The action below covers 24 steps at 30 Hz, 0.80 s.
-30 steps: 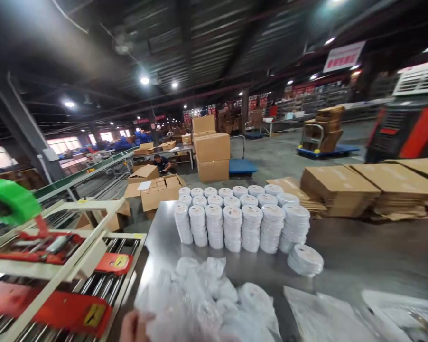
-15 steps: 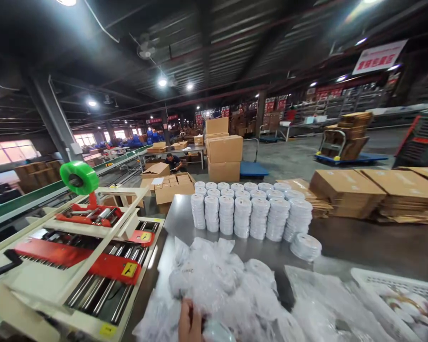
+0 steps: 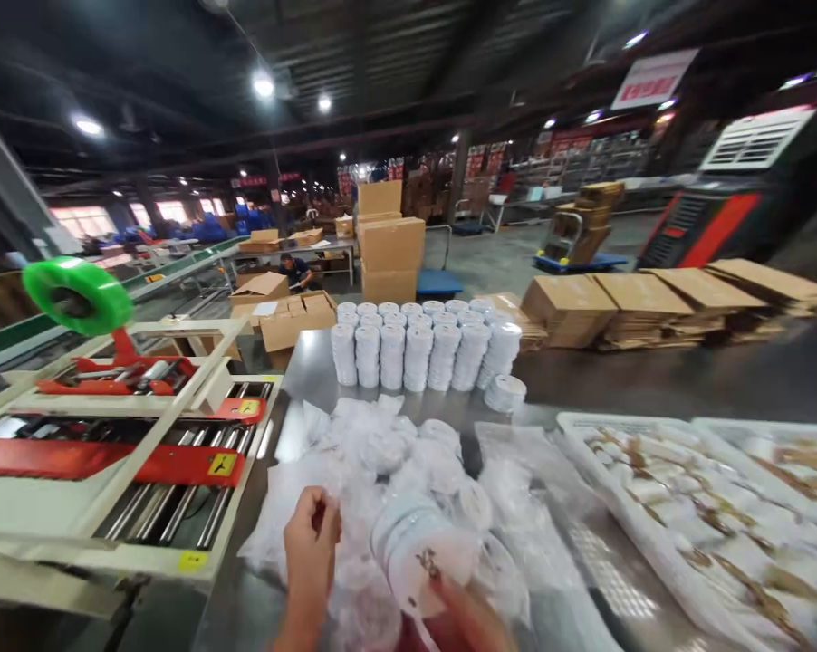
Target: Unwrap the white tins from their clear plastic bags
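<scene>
- White, round, stacked discs (image 3: 400, 543) lie tilted at six o'clock, the blurred right hand (image 3: 473, 608) against them; I cannot tell its grip, and a loose hold could let them slide apart.
- At seven o'clock the left hand (image 3: 312, 534) curls its fingers together, pinching what I cannot tell; crumpled translucent plastic bags (image 3: 371, 439) beside it might snag.
- At twelve o'clock, tall white disc columns (image 3: 418, 359) could topple if knocked.
</scene>
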Tool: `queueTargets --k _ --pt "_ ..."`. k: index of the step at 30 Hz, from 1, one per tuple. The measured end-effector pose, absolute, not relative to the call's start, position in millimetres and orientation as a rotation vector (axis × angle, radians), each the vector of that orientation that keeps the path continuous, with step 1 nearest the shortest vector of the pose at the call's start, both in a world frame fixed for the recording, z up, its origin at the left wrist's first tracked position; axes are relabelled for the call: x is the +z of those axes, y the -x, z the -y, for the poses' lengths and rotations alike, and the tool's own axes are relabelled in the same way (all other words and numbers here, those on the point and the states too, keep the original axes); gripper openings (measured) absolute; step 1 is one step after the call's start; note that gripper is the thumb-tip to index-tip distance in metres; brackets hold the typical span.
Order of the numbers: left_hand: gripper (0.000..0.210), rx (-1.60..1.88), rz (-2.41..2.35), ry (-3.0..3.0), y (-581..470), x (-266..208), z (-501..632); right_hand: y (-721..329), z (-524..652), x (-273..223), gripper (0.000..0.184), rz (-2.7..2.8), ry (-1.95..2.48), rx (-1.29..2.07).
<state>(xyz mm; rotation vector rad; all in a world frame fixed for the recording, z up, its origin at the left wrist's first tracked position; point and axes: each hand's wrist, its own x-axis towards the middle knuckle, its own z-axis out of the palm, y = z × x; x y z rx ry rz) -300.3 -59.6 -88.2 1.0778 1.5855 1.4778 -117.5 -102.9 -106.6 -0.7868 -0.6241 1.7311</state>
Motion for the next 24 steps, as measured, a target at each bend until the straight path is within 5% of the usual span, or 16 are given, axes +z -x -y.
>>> queueTargets --k 14,24 --pt "0.039 1.123 -1.350 -1.194 302 -98 80 128 91 -133 0.040 0.028 0.935 1.794" --pt "0.041 1.092 -1.560 -1.349 293 -96 80 123 111 -134 0.077 1.159 1.062 1.439"
